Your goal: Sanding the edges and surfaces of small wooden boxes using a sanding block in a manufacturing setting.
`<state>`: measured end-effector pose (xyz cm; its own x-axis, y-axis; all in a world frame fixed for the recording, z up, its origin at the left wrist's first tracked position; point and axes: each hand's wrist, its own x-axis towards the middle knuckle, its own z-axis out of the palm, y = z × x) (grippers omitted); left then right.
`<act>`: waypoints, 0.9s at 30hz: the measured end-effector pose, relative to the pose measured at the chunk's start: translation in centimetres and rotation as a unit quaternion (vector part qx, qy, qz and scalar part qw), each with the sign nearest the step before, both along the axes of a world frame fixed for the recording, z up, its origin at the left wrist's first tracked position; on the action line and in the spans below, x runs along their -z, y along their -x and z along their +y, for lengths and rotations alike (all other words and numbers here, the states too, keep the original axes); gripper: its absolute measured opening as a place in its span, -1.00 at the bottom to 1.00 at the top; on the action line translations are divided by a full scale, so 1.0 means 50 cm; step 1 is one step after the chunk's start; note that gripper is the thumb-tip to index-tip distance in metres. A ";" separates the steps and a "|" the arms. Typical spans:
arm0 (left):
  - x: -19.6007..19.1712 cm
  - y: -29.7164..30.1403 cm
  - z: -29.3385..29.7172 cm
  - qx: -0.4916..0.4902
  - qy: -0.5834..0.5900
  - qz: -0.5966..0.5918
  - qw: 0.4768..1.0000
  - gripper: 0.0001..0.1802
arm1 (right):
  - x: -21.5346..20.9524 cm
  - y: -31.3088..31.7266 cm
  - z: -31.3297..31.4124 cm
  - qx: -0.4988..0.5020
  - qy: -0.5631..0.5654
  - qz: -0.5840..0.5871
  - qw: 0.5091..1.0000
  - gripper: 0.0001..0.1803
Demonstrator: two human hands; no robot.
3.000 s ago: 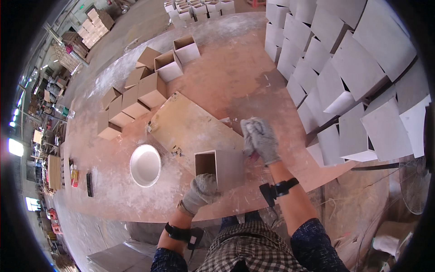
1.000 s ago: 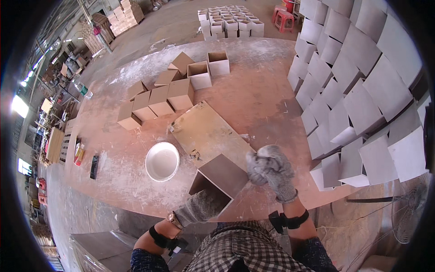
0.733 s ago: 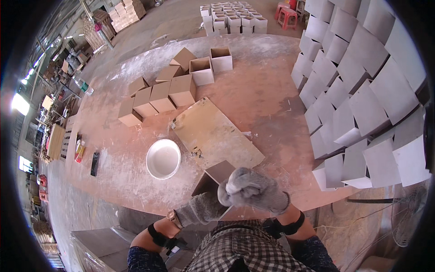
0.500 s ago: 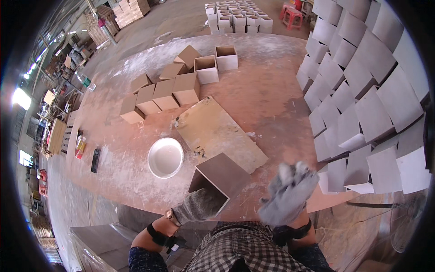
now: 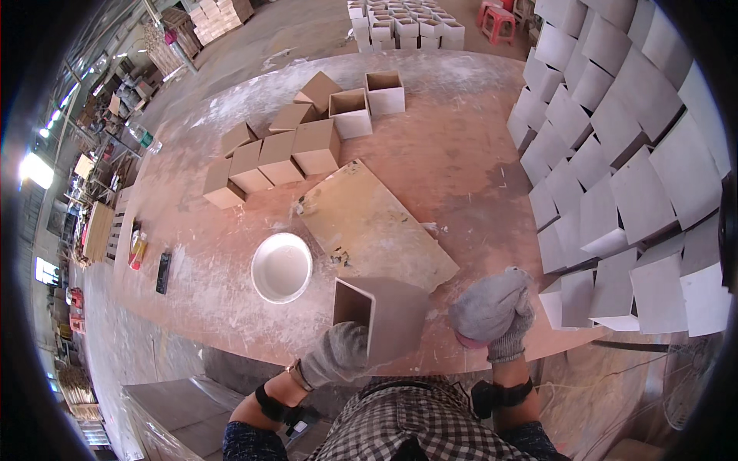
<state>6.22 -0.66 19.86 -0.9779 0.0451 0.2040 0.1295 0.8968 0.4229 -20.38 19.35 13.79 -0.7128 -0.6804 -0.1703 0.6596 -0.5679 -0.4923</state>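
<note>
My left hand (image 5: 336, 355), in a grey glove, grips the near side of an open square grey box (image 5: 380, 315) and holds it tilted at the table's front edge. The box's open mouth faces left. My right hand (image 5: 493, 310), also gloved, is curled into a fist just right of the box, apart from it. I cannot tell whether anything is inside the fist. A tan board (image 5: 371, 225) lies flat on the table behind the box. A white bowl (image 5: 281, 267) sits to the left of the box.
The brown table (image 5: 453, 146) carries a cluster of tan boxes (image 5: 292, 142) at its far left. Many pale box shapes (image 5: 615, 177) are stacked along the right. More small boxes (image 5: 403, 19) and a red stool (image 5: 503, 19) stand on the floor beyond.
The box has tipped from lying on the table to being held tilted at the front edge. My right hand left the box, swung out to the right and closed into a fist.
</note>
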 end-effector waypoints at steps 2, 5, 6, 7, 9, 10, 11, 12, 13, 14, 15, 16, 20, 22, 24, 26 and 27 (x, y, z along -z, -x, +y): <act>0.019 0.018 0.002 -0.062 -0.188 -0.038 0.980 -0.59 | -0.042 -0.019 -0.021 0.019 -0.044 0.025 0.999 -0.39; -0.002 0.055 -0.003 -0.180 -0.372 -0.168 0.895 -0.58 | -0.056 -0.023 -0.038 0.019 -0.103 0.138 0.985 -0.46; -0.001 0.067 -0.011 -0.180 -0.373 -0.169 0.894 -0.58 | -0.056 -0.023 -0.042 -0.004 -0.114 0.224 0.968 -0.52; 0.003 0.080 -0.021 -0.178 -0.418 -0.158 0.877 -0.58 | -0.061 -0.027 -0.044 -0.005 -0.115 0.223 0.968 -0.52; 0.008 0.106 -0.036 -0.172 -0.464 -0.148 0.856 -0.58 | -0.088 -0.044 -0.051 -0.161 -0.197 0.171 0.952 -0.59; 0.008 0.114 -0.043 -0.201 -0.514 -0.169 0.817 -0.57 | -0.138 -0.061 -0.078 -0.207 -0.098 0.115 0.967 -0.61; 0.008 0.122 -0.049 -0.228 -0.560 -0.189 0.773 -0.56 | -0.111 -0.071 -0.081 -0.208 -0.099 0.114 0.967 -0.61; 0.005 0.136 -0.053 -0.224 -0.562 -0.190 0.773 -0.56 | -0.066 -0.082 -0.075 -0.171 -0.181 0.293 0.923 -0.63; 0.006 0.144 -0.058 -0.245 -0.613 -0.172 0.731 -0.56 | -0.061 -0.096 -0.087 -0.132 -0.253 0.458 0.842 -0.65; 0.007 0.150 -0.065 -0.264 -0.662 -0.153 0.685 -0.55 | -0.074 -0.111 -0.083 -0.153 -0.228 0.395 0.877 -0.72; 0.006 0.156 -0.073 -0.265 -0.663 -0.153 0.684 -0.55 | -0.076 -0.120 -0.094 -0.155 -0.230 0.394 0.876 -0.72; 0.006 0.162 -0.081 -0.269 -0.681 -0.152 0.664 -0.55 | -0.077 -0.127 -0.103 -0.103 -0.221 0.526 0.815 -0.72; 0.014 0.180 -0.109 -0.283 -0.705 -0.118 0.639 -0.47 | -0.083 -0.144 -0.176 -0.022 -0.271 0.741 0.614 -0.79; 0.014 0.186 -0.112 -0.280 -0.720 -0.080 0.630 -0.43 | -0.066 -0.125 -0.206 0.027 -0.288 0.800 0.526 -0.77; 0.004 0.178 -0.117 -0.360 -0.577 -0.149 0.718 -0.37 | -0.058 -0.115 -0.212 0.019 -0.319 0.785 0.531 -0.77; 0.033 0.116 -0.111 -0.329 -0.558 -0.120 0.752 -0.40 | -0.047 -0.124 -0.217 0.007 -0.346 0.767 0.541 -0.77; 0.050 0.098 -0.100 -0.287 -0.540 -0.088 0.786 -0.43 | -0.042 -0.125 -0.217 0.026 -0.343 0.770 0.538 -0.78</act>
